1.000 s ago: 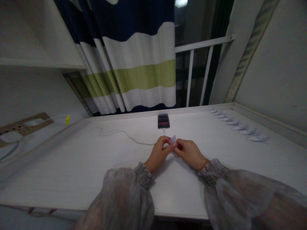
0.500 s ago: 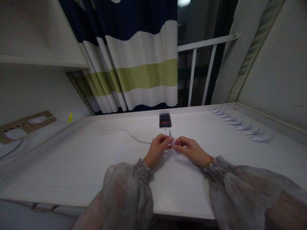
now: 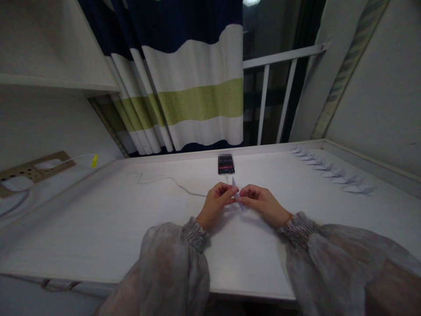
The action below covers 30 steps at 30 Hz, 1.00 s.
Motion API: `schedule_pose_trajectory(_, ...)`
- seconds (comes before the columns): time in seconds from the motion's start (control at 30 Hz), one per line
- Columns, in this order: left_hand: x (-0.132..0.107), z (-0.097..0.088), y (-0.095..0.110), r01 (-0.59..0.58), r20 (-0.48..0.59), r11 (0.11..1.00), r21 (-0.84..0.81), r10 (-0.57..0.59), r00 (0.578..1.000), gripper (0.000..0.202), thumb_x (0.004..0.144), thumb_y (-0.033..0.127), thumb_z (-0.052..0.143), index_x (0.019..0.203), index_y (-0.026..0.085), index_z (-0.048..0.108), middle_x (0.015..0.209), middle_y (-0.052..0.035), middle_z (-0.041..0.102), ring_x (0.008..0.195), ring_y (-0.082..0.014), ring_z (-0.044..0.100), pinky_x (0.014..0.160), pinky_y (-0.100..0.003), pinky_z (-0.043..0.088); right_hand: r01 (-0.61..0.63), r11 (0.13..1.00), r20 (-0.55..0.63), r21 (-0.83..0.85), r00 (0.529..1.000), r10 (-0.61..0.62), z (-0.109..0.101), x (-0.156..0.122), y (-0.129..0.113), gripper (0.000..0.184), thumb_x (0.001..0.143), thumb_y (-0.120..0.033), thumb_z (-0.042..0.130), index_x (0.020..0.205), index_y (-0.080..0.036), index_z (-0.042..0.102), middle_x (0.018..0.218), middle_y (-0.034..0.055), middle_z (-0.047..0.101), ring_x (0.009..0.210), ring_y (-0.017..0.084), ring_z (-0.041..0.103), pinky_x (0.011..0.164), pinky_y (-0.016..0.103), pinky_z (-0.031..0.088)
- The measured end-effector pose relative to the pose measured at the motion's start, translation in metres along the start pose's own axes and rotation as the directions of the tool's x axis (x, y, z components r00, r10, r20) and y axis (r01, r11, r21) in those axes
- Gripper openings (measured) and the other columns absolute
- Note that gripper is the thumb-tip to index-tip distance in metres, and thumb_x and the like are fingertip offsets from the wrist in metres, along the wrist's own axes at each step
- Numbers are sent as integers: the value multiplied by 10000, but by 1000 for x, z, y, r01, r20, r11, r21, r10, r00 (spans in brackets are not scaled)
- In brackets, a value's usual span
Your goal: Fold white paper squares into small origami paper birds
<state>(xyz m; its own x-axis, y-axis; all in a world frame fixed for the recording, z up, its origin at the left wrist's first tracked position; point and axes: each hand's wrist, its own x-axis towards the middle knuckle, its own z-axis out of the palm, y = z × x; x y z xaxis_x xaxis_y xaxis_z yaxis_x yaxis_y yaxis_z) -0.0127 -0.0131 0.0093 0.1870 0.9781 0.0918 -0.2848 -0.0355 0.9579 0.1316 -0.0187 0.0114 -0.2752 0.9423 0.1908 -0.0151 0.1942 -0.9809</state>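
Both hands meet over the middle of the white desk (image 3: 98,228) and pinch a small folded piece of pale paper (image 3: 236,192) between them. My left hand (image 3: 216,204), with a ring on one finger, grips the paper's left side with closed fingers. My right hand (image 3: 263,202) pinches its right side, fingers curled. The paper's thin pointed tip stands up between the fingertips, just in front of a phone (image 3: 226,164).
The phone lies face up at the back of the desk with a white cable (image 3: 164,180) running left. A row of several folded paper figures (image 3: 332,175) lines the right side. A striped curtain (image 3: 194,101) and a white railing (image 3: 283,87) stand behind. A loose white sheet (image 3: 173,206) lies left of the hands.
The paper looked like a wider flap a second ago and now shows as a narrow upright point. Both hands stay pinched together, barely shifted.
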Motion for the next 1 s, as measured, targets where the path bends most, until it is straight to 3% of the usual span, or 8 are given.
schedule_pose_trajectory(0.43, 0, 1, -1, -45, 15, 999, -30, 46, 999, 351, 597, 232, 689, 807, 170, 415, 819, -8, 574, 764, -117, 568, 672, -278, 466, -19, 1000, -9, 14, 1000, 19, 1, 1, 1, 273, 552, -372, 692, 634, -160, 540, 603, -37, 566, 562, 88, 499, 566, 247, 382)
schedule_pose_trajectory(1.0, 0, 1, -1, -73, 23, 996, -53, 75, 997, 364, 607, 199, 672, 859, 185, 410, 833, -8, 580, 833, -134, 570, 687, -279, 470, -6, 999, -19, -32, 1000, 5, -1, 1, 2, 262, 591, -381, 658, 649, -156, 537, 576, -47, 522, 528, 77, 452, 523, 231, 343)
